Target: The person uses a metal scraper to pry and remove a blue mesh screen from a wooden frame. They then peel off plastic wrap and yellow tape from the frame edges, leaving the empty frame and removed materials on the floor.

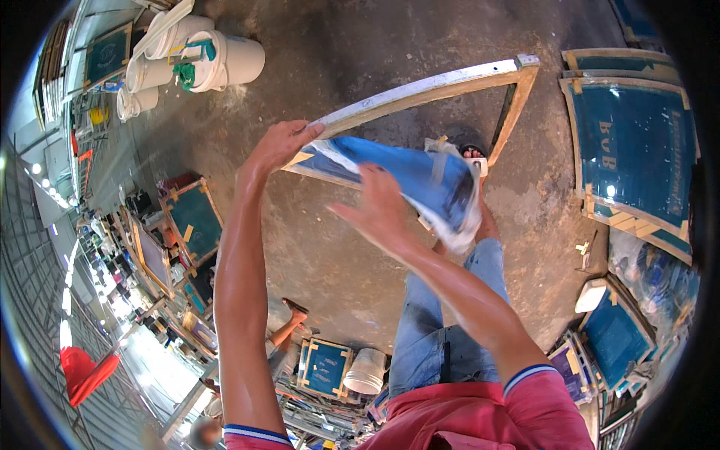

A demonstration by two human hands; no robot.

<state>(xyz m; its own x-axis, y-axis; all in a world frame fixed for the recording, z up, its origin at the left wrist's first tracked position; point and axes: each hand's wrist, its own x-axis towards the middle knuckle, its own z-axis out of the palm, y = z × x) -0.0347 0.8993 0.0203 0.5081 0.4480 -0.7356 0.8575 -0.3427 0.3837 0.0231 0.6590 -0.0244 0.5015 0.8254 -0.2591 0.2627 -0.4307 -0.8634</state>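
Observation:
A wooden screen-printing frame [420, 94], its upper bar whitish, is held tilted above the floor. My left hand [283, 146] is wrapped round its left corner. From the frame hangs a loose, crumpled sheet of blue screen mesh [427, 180] with pale ragged edges, partly detached and blurred at its right end. My right hand [381, 210] is in front of the mesh, thumb spread away from the fingers, which overlap the sheet's near edge; whether they touch it I cannot tell. The frame's lower right end is close to my sandalled foot [472, 154].
White buckets [232, 64] stand at the far left, one with green cloth on it. Blue-green screens in wooden frames [634, 142] lie at the right; another leans [196, 221] at the left. Another person's leg [285, 330] and a white bucket [366, 371] are at lower left and bottom.

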